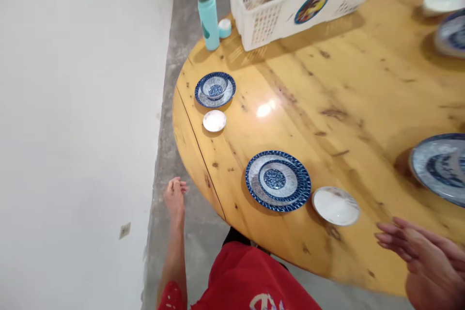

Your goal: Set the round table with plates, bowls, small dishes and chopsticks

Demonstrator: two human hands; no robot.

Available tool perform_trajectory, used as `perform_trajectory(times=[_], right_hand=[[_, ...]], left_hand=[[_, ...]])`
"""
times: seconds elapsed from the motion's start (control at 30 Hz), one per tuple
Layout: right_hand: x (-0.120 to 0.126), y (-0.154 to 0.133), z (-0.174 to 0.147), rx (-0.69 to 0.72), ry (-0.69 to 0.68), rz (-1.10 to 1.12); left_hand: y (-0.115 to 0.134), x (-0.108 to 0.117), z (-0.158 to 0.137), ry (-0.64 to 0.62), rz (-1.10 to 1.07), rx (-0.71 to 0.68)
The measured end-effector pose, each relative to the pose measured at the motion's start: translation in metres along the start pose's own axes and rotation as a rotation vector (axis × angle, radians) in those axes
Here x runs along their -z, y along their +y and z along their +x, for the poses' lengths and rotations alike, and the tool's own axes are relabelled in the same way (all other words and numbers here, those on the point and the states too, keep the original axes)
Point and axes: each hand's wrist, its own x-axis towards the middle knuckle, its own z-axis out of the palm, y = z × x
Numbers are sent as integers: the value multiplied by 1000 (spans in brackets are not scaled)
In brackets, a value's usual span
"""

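My left hand (175, 193) hangs beside the table's rounded edge, over the floor, with its fingers loosely bent and nothing in them. Above the table at the lower right, my right hand (423, 249) is open, fingers stretched out and holding nothing. The nearest thing to it is a small white bowl (336, 206). Left of that bowl, a patterned blue bowl (275, 178) rests on a blue-rimmed plate (254, 185). Farther back, another blue bowl (215, 88) sits on a second blue-rimmed plate (228, 96), with a small white dish (214, 121) in front.
A white plastic basket (269, 24) stands at the back beside a turquoise bottle (209, 24) and its lid-like cap (224, 28). On the right are a large blue-and-white dish (443, 164), a white bowl (443, 0) and blue dishware (452, 34). A white wall (80, 82) borders the left.
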Motion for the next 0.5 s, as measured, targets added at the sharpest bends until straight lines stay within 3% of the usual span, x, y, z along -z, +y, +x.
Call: perform_trajectory(times=[0.1, 0.2, 0.33, 0.5], right_hand=[[12, -7, -27, -23, 2, 121], [47, 19, -47, -53, 0, 88], [113, 110, -80, -230, -75, 57], [194, 249, -167, -600, -28, 3]], left_hand=[[10, 2, -31, -49, -7, -68], [23, 4, -76, -118, 12, -179], [21, 1, -161, -330, 69, -279], [-23, -7, -284, -738, 182, -298]])
